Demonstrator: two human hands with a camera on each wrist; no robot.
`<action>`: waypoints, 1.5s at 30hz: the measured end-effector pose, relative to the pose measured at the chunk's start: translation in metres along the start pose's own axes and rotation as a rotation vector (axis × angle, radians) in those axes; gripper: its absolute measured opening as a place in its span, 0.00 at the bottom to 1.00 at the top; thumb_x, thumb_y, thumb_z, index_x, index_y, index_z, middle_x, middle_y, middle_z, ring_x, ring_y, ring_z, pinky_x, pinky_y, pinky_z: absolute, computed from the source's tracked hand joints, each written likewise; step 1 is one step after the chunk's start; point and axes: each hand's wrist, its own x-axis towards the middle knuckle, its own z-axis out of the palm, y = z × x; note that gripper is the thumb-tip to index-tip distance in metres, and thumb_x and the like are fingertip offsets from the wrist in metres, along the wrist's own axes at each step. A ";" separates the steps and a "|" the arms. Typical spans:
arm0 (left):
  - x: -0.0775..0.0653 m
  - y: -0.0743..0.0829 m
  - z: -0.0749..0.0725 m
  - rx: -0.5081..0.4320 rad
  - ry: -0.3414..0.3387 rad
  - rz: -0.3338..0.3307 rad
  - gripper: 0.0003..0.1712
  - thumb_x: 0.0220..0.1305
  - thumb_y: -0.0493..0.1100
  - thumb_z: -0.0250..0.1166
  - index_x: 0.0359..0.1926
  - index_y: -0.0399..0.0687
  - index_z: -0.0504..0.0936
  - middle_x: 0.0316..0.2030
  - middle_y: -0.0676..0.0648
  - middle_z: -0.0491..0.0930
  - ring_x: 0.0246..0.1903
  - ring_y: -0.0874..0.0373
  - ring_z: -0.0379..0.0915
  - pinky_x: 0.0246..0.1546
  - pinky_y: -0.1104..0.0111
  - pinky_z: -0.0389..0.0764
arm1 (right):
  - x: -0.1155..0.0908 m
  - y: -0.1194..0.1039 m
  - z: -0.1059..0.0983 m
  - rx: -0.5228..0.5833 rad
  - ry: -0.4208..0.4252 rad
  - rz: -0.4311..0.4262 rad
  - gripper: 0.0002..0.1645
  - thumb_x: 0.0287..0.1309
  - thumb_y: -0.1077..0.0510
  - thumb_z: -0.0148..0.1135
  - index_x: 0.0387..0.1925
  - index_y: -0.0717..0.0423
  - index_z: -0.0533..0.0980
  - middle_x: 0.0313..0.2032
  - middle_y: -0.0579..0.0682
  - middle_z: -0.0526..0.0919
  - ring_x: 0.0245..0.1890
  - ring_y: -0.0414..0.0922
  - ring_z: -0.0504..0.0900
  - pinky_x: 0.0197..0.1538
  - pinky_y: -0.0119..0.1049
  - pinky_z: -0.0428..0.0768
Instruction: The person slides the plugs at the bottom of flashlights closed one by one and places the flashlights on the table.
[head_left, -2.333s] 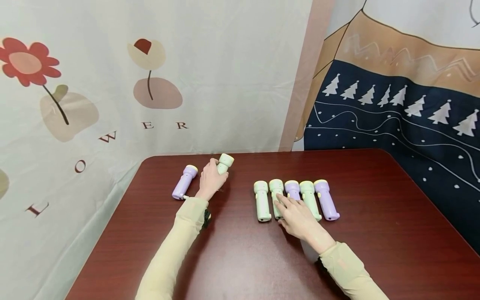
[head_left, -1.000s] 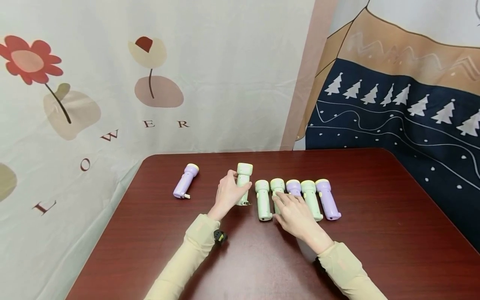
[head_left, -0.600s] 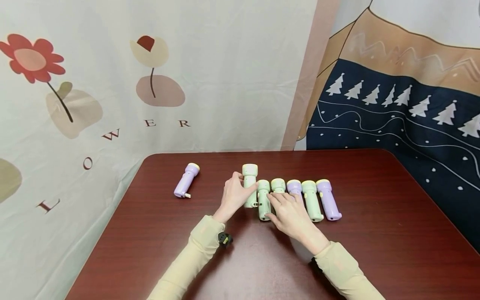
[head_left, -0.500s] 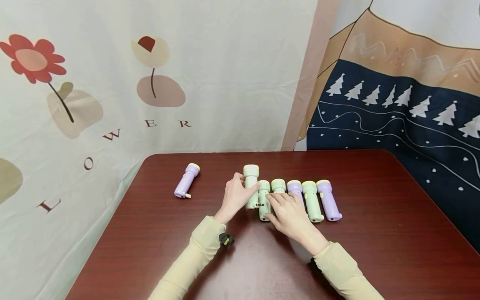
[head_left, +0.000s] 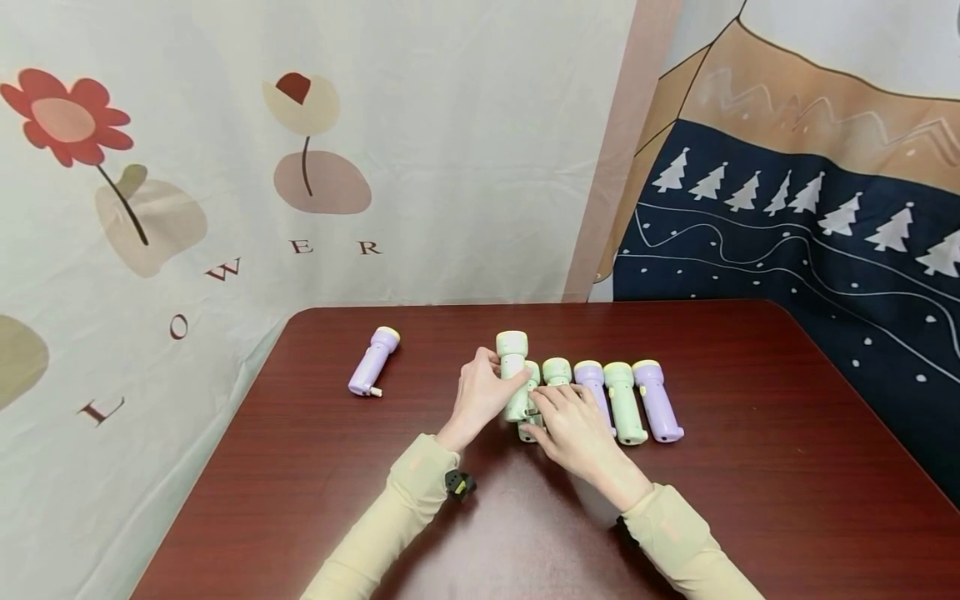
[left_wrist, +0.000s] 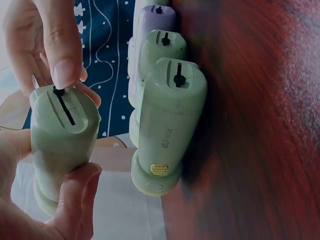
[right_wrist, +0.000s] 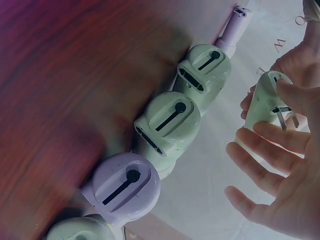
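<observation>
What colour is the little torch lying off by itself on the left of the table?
The lone torch is pale purple with a cream-yellow head, clearest in the head view.

Dark red-brown wood-grain table [head_left: 750,467] with rounded corners, backed on the left by a cream cloth [head_left: 450,125] printed with flowers and brown letters, on the right by a navy-and-tan hanging [head_left: 787,242] with white trees, under even light.

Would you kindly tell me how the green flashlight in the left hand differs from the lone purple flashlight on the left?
The green flashlight is gripped by the left hand at the row's end; the purple flashlight lies untouched and alone on the table. One is pale green, the other lilac. Both share the same shape.
</observation>
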 end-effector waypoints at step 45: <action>-0.013 0.013 0.006 0.056 0.039 -0.033 0.29 0.43 0.61 0.67 0.36 0.46 0.68 0.28 0.48 0.76 0.25 0.52 0.71 0.26 0.67 0.70 | -0.002 0.002 -0.004 0.023 0.122 -0.038 0.20 0.39 0.51 0.71 0.34 0.56 0.77 0.34 0.48 0.81 0.39 0.47 0.77 0.45 0.43 0.71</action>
